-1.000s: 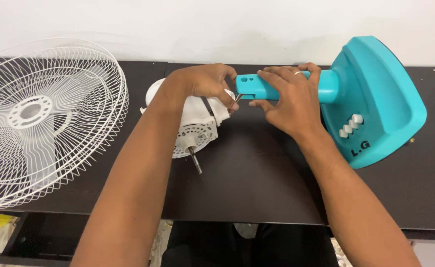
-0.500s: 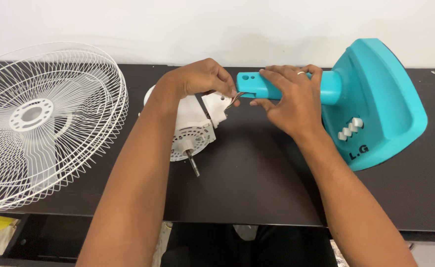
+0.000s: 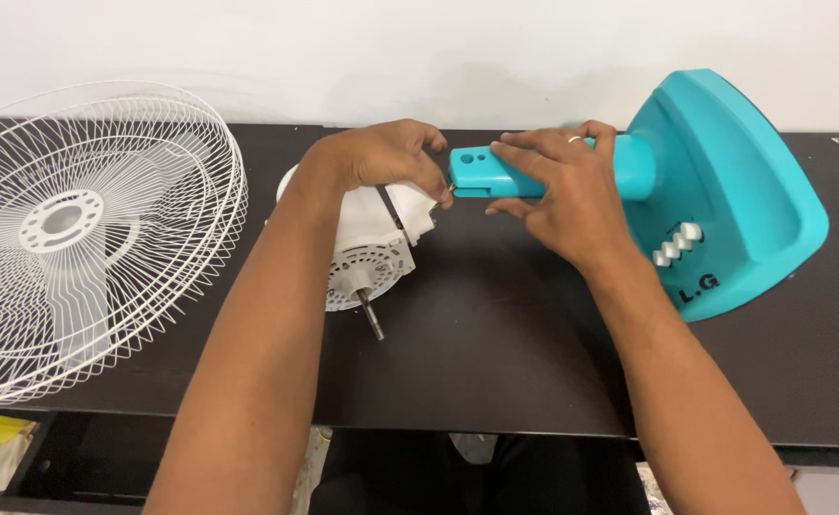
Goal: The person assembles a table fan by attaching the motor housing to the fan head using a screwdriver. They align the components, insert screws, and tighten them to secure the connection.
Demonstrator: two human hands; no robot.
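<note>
Head view looked down on a white fan motor housing (image 3: 367,238) lying on a black table (image 3: 496,362), its steel shaft (image 3: 372,313) pointing toward the person's body. Just to its right lay the teal stand neck (image 3: 534,170), whose long axis ran left to right across the table, its open end facing the motor and nearly touching the motor's white mount. The gap between that open end and the mount was the relation that mattered, and the motor sat to the left of it, under the nearer hand.

The left hand (image 3: 381,157) rested on top of the motor, fingers curled narrow and pinched at the seam where a small metal piece, too small to identify, showed between the two parts. The right hand (image 3: 567,195) lay over the neck, fingers spread long along its axis and thumb beneath, holding it steady.

The neck joined a teal fan base (image 3: 734,210), tipped on its side at the right, with white push buttons (image 3: 677,245) showing. Well apart, at the left, a white wire fan guard (image 3: 76,238) lay flat.
</note>
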